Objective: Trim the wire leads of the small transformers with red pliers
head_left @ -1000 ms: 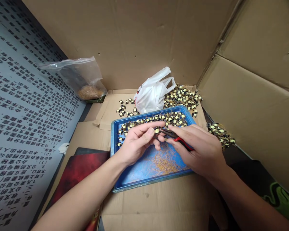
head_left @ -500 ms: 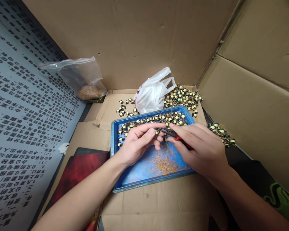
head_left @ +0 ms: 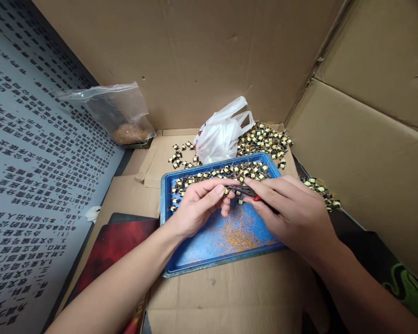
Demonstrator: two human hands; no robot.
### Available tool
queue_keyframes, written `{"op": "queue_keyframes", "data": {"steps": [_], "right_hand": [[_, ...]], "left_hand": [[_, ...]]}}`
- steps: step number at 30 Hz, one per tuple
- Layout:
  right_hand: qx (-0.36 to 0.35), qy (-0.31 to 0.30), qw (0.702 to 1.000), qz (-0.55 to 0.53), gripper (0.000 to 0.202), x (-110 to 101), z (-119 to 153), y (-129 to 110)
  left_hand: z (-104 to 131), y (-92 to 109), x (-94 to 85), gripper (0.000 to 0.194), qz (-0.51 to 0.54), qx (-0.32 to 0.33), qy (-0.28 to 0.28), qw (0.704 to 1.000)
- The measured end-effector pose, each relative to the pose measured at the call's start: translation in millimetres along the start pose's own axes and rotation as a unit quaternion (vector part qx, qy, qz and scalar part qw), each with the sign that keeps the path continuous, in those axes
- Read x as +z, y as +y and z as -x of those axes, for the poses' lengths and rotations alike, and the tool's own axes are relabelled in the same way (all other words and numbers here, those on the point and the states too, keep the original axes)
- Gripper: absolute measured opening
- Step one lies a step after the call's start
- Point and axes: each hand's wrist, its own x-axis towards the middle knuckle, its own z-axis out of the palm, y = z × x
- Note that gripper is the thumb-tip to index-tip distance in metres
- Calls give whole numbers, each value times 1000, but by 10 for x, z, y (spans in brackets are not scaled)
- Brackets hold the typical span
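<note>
Mid-frame, the left hand (head_left: 198,204) pinches a small yellow-and-black part (head_left: 226,190) between thumb and fingers, above the blue tray (head_left: 191,253). The right hand (head_left: 290,211) is wrapped round the pliers (head_left: 244,190), whose nose points left, right beside the part; whether it bites a wire is too small to tell. The hands are close together. Below them, cut wires (head_left: 238,234) lie heaped in the tray; the white bag (head_left: 218,139) sits above centre.

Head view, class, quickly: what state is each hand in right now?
Left hand: closed, pinching a small yellow-and-black component between thumb and fingers.
Right hand: closed around red-handled pliers.
</note>
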Motion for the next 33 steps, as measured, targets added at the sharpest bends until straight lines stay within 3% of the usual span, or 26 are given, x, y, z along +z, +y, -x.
{"op": "queue_keyframes", "data": {"steps": [5, 8, 10, 13, 16, 26, 33], "right_hand": [[-4, 9, 999, 51, 33, -11, -6, 80], [99, 32, 990, -90, 21, 29, -8, 32], [179, 13, 963, -201, 11, 69, -5, -43], [241, -38, 918, -313, 10, 124, -5, -152], [242, -46, 907, -342, 11, 139, -24, -208], [195, -30, 942, -273, 17, 77, -79, -232], [262, -67, 910, -314, 18, 87, -45, -198]], "left_hand": [[-5, -5, 16, 27, 8, -11, 17, 1000], [-15, -2, 35, 30, 13, -32, 21, 999], [-21, 0, 50, 29, 15, -57, 15, 998], [-23, -4, 72, 26, 3, -91, 8, 996], [-17, -12, 87, 29, -13, -116, 3, 993], [-14, -31, 90, 32, -7, -159, -2, 987], [-17, 0, 89, 28, -9, -141, -11, 990]]}}
